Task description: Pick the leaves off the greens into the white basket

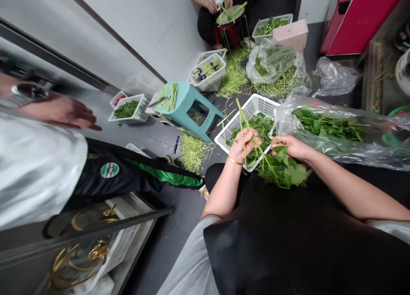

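Observation:
My left hand (245, 144), with a gold bangle at the wrist, is closed round a few long green stems. They slant across the near rim of a white plastic basket (222, 137) that holds loose leaves. My right hand (290, 147) is closed too, with its fingertips at the leafy part of the greens (283, 169); what exactly it pinches is partly hidden. These leafy greens hang over my lap, in front of my black apron (297, 239). Just right of the basket, a clear plastic bag (288, 111) lies open with more leafy greens in it.
A turquoise stool (184, 98) bearing stalks stands left of the basket, with stem scraps (192, 152) on the floor beside it. At left stands a person in black trousers (128, 169). Another person's hands (213, 7) work at the back, near baskets of bundled stalks (208, 71).

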Demonstrator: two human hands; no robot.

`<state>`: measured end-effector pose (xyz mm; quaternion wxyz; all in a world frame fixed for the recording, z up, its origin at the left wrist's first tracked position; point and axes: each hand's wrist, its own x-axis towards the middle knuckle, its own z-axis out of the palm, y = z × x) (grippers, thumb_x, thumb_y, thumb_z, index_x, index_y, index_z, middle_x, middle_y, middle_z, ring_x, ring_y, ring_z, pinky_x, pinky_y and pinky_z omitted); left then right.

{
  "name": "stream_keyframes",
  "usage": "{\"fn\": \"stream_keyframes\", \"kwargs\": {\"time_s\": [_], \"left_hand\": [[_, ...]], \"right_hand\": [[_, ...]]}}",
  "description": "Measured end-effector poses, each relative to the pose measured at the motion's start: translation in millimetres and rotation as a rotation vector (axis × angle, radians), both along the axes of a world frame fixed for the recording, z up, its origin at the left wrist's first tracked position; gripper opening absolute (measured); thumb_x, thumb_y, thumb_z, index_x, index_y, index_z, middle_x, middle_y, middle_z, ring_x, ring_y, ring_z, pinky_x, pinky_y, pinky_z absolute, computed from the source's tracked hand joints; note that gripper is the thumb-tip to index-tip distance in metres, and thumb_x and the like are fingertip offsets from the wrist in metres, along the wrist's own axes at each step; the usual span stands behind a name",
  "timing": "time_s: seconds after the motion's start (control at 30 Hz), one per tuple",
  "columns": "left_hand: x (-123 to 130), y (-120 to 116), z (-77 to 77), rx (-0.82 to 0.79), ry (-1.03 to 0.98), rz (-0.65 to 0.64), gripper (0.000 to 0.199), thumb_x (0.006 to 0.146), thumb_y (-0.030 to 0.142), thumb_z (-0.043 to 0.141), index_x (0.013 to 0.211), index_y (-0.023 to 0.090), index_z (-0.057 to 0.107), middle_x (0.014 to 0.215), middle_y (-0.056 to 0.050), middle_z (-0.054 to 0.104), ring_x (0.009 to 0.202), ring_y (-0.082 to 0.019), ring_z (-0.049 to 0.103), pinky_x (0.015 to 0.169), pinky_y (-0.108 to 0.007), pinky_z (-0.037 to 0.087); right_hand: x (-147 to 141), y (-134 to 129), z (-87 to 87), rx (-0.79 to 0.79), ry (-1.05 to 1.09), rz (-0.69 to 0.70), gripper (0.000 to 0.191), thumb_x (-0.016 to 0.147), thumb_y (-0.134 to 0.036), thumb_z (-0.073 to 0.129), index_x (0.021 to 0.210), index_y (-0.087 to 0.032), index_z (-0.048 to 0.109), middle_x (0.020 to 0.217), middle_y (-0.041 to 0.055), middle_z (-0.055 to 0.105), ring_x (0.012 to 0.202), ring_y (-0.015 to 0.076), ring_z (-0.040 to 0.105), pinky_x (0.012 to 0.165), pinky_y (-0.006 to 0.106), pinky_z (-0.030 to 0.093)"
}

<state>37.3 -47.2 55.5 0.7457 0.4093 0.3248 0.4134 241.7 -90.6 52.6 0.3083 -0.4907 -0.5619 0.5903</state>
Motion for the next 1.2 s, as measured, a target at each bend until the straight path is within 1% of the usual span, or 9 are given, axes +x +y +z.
{"fn": "stream_keyframes", "kwargs": {"time_s": [0.1,0.2,0.37,0.47,0.63,0.77,0.97,1.07,1.2], "left_hand": [[-1.4,13.0,1.2,0.006,-0.015,0.072,0.037,0.071,0.050,0.073,0.073,0.017,0.055,0.069,0.000,0.055,0.060,-0.010,0.058,0.050,-0.021,0.044],[7.4,21.4,6.5,0.012,-0.022,0.096,0.035,0.072,0.046,0.073,0.073,0.017,0.054,0.069,0.000,0.055,0.062,-0.010,0.059,0.049,-0.020,0.044],[29.9,21.2,14.9,0.013,0.003,0.181,0.033,0.071,0.043,0.075,0.075,0.017,0.055,0.065,0.002,0.054,0.062,-0.010,0.061,0.050,-0.019,0.044],[37.9,15.9,17.8,0.044,0.011,0.224,0.033,0.071,0.043,0.075,0.076,0.017,0.055,0.067,0.002,0.056,0.062,-0.010,0.062,0.052,-0.020,0.045],[42.7,-6.6,17.4,0.216,0.049,0.238,0.035,0.072,0.048,0.072,0.078,0.016,0.058,0.071,0.000,0.061,0.066,-0.012,0.063,0.058,-0.022,0.050],[38.7,-31.6,14.2,0.409,0.121,0.166,0.030,0.076,0.043,0.069,0.077,0.014,0.063,0.081,-0.003,0.064,0.068,-0.011,0.063,0.065,-0.024,0.053],[26.1,-31.6,15.5,0.385,0.015,0.079,0.033,0.074,0.047,0.070,0.075,0.015,0.061,0.074,-0.002,0.063,0.064,-0.012,0.064,0.059,-0.024,0.053],[9.2,-16.0,17.4,0.358,-0.015,0.172,0.034,0.073,0.049,0.071,0.075,0.016,0.059,0.071,-0.001,0.062,0.060,-0.009,0.060,0.055,-0.021,0.050],[-21.5,3.2,18.7,0.358,-0.105,0.411,0.035,0.073,0.050,0.071,0.074,0.019,0.056,0.071,0.002,0.058,0.062,-0.008,0.059,0.055,-0.019,0.048]], "right_hand": [[19.1,-7.2,3.8,-0.095,0.144,-0.137,0.029,0.064,-0.046,0.072,0.072,-0.019,0.065,0.060,0.0005,0.060,0.047,0.0106,0.047,0.047,0.025,0.038],[32.8,-16.3,25.3,-0.023,0.157,-0.158,0.034,0.063,-0.050,0.073,0.073,-0.018,0.067,0.060,0.0013,0.061,0.051,0.0126,0.051,0.051,0.027,0.041],[22.1,-34.9,51.6,0.250,-0.326,0.007,0.025,0.073,-0.046,0.067,0.080,-0.023,0.074,0.079,0.0043,0.072,0.072,0.0210,0.063,0.070,0.032,0.046],[9.2,-39.6,37.0,0.321,-0.540,-0.059,0.024,0.076,-0.045,0.064,0.083,-0.025,0.075,0.082,0.0053,0.073,0.078,0.0237,0.065,0.071,0.031,0.045],[1.2,-33.3,10.8,0.352,-0.559,-0.157,0.028,0.081,-0.043,0.057,0.076,-0.021,0.074,0.074,0.0047,0.072,0.070,0.0206,0.063,0.065,0.029,0.043],[5.7,-31.0,18.1,0.186,-0.322,-0.182,0.032,0.075,-0.047,0.061,0.069,-0.017,0.072,0.061,0.0020,0.065,0.059,0.0159,0.056,0.056,0.027,0.039],[21.1,-40.2,25.0,-0.183,0.185,-0.215,0.035,0.061,-0.049,0.075,0.063,-0.015,0.065,0.056,0.0000,0.060,0.048,0.0115,0.051,0.051,0.026,0.040],[42.7,-56.3,19.4,-0.115,0.064,-0.272,0.036,0.063,-0.051,0.074,0.061,-0.016,0.064,0.055,0.0000,0.059,0.049,0.0119,0.052,0.051,0.026,0.039],[76.5,-90.4,8.5,0.017,-0.287,-0.011,0.040,0.077,-0.056,0.061,0.075,-0.018,0.073,0.073,0.0058,0.070,0.069,0.0208,0.064,0.064,0.031,0.046]]}}
